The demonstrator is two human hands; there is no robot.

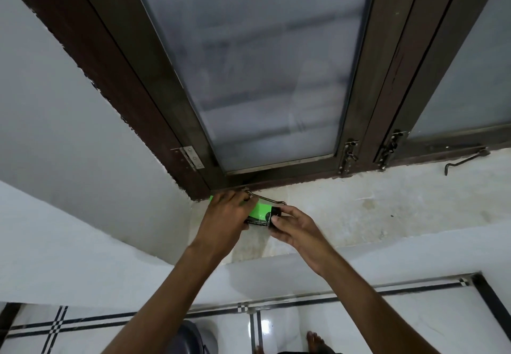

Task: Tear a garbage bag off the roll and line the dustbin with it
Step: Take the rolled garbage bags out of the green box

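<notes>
Left hand [225, 212] clenched, right hand [290, 229] pinching (arms outstretched)

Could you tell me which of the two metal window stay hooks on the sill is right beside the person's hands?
The left hook, lying on the sill just behind the green garbage bag roll both hands hold. The other hook lies far right, under the second pane.

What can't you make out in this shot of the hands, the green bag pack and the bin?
Head view only:
- Garbage bag roll: left hand and right hand cover both ends; label print too small.
- Dustbin: cut off by bottom edge and the left arm.
- Beyond the window: frosted glass blurs it.
</notes>
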